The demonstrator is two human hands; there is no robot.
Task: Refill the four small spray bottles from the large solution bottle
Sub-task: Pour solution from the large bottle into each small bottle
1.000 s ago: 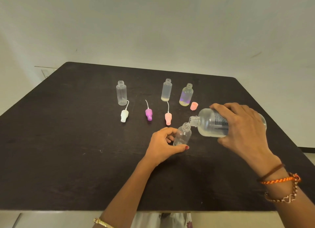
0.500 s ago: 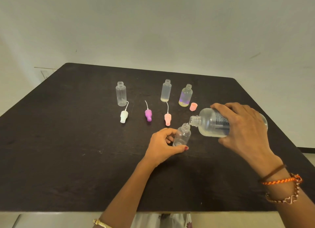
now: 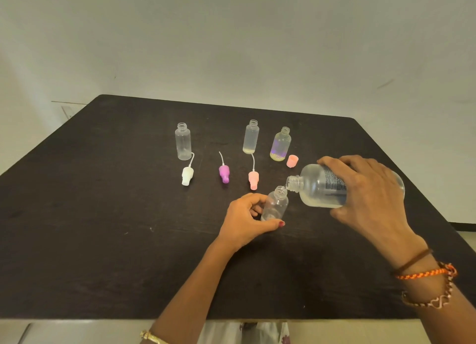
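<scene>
My right hand [image 3: 365,189] grips the large clear solution bottle [image 3: 319,186], tipped on its side with its open mouth just above the neck of a small clear bottle [image 3: 277,203]. My left hand [image 3: 244,220] holds that small bottle upright on the dark table [image 3: 103,228]. Three more small bottles stand uncapped further back: one at the left [image 3: 183,142], a slim one [image 3: 251,137] and a rounder one with a purple tint [image 3: 280,145], the last two with a little yellowish liquid at the bottom.
Three spray heads lie on the table in front of the far bottles: white [image 3: 187,175], purple [image 3: 224,173] and pink [image 3: 253,179]. A small pink cap [image 3: 292,161] stands beside the tinted bottle. A pale wall rises behind the table.
The large bottle has tipped slightly further, its mouth now closer over the small bottle's neck. Both hands stay in almost the same place.
</scene>
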